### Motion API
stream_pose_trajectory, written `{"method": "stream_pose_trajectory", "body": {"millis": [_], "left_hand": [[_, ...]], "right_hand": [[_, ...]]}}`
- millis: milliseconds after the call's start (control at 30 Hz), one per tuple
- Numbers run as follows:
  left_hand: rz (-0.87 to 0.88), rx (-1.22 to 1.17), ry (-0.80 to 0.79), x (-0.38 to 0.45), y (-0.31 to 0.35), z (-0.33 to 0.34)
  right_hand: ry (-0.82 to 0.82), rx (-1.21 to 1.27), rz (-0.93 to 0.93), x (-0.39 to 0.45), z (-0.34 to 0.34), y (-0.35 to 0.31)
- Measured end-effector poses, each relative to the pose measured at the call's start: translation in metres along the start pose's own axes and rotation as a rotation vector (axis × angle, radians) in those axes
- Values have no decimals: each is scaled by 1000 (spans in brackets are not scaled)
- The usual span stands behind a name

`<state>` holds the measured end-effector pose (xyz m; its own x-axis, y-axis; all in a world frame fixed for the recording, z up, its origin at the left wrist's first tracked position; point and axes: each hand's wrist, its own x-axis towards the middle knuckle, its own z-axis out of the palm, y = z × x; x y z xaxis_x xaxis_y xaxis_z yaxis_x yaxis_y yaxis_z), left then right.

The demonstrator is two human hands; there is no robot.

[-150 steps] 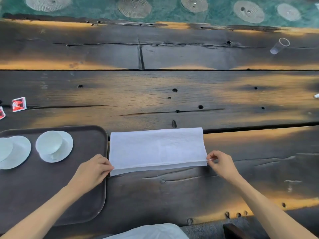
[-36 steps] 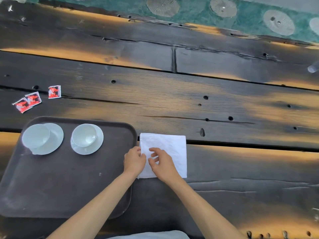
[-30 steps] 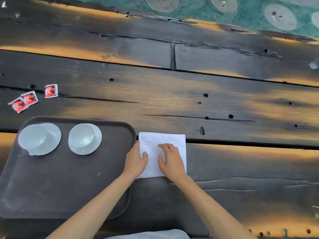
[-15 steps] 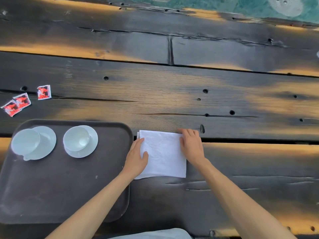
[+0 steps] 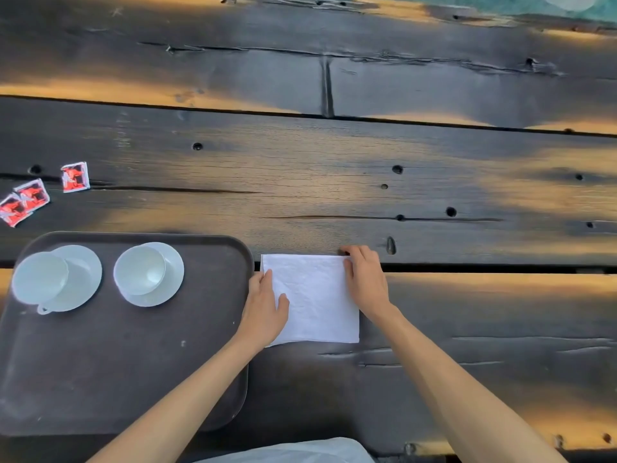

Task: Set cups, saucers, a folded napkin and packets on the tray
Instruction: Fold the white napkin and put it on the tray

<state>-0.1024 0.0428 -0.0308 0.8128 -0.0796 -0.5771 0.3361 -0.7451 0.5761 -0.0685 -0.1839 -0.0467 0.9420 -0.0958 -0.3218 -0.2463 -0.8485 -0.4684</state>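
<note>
A white napkin (image 5: 315, 297) folded into a square lies on the wooden table just right of the dark tray (image 5: 100, 369). My left hand (image 5: 265, 309) rests flat on the napkin's left edge. My right hand (image 5: 365, 282) lies on its right edge, fingers reaching the far right corner. Two white cups sit on white saucers at the tray's far side: one cup (image 5: 40, 277) at the left, the other cup (image 5: 140, 270) to its right. Three red and white packets (image 5: 75, 177) lie on the table beyond the tray's left corner.
The table is dark weathered planks (image 5: 334, 182) with gaps, cracks and knot holes. A green floor strip (image 5: 567, 5) shows past the far edge. A pale garment (image 5: 293, 452) shows at the bottom edge of the view.
The long napkin strip has been folded into a small square. In the last second my right hand slid from the napkin's middle to its right edge; my left hand stayed on the left edge.
</note>
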Motion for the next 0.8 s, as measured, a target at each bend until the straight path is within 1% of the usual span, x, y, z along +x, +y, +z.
{"method": "stream_pose_trajectory", "body": {"millis": [67,100,167,233,300,367,467,667,800], "left_hand": [[19,121,13,-3,6,1],[44,196,36,-6,9,3],[165,333,106,-11,16,9],[336,417,156,-9,20,16],[416,446,145,2,21,24],[382,472,92,16,16,30],[334,510,50,31,-1,37],[389,558,87,35,-20,45],[394,586,96,36,-22,46]], "right_hand": [[58,-56,11,-5,4,-8],[88,-91,-16,-9,8,-12],[118,-159,-136,-21,20,-18],[72,-231,-206,-33,36,-19],[19,-265,-184,-41,49,-13],[-4,-285,-141,-43,56,-4],[13,-296,-97,-43,59,5],[-1,-308,-79,-41,58,11],[-13,-316,-75,-40,61,15]]}}
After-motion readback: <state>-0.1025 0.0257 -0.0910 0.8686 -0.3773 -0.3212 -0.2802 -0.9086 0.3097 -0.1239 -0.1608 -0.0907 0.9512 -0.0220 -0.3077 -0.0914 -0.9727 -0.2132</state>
